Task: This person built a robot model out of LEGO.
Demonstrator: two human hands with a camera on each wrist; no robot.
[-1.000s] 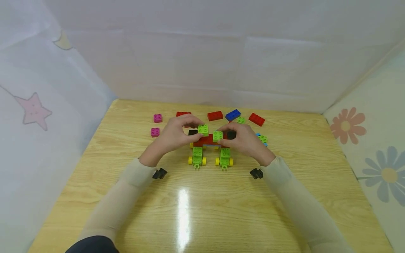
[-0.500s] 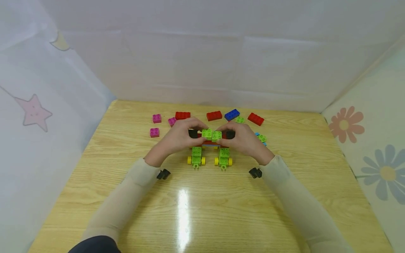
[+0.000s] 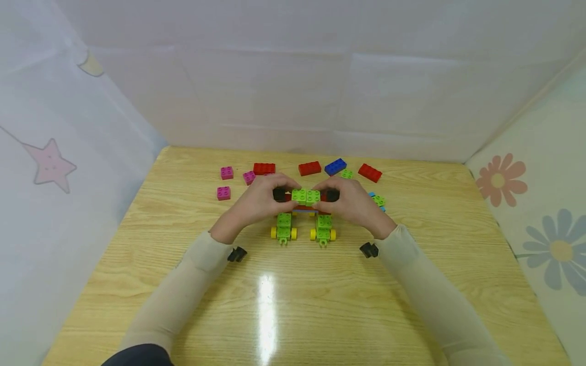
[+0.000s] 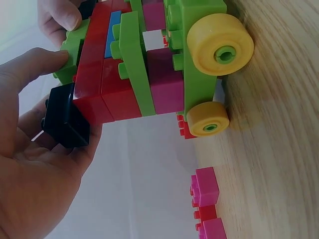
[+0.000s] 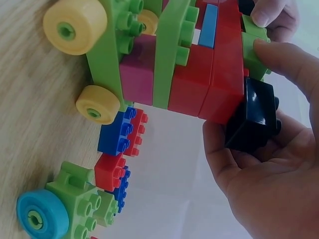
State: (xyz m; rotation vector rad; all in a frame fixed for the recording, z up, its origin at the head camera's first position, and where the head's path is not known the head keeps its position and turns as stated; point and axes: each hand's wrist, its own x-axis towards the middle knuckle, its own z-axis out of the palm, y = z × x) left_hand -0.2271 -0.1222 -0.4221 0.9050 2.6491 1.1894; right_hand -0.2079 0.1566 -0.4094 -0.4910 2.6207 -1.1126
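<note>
A toy vehicle of stacked building bricks stands mid-table, with yellow wheels, pink and green layers, and red bricks near the top. Two lime-green bricks sit side by side on it, a left one and a right one. My left hand pinches the left green brick between thumb and fingers. The right one is pinched by my right hand. Each palm curves around a black brick at its end, one black brick on the left and another black brick on the right.
Pink bricks lie at the back left. Along the back are red bricks and a blue brick. To the right stands a small green piece with a blue wheel. A white sheet hangs behind the table.
My left hand has moved right and slightly down with its green brick. The right green brick has shifted slightly left, and the gap between the two has closed.
</note>
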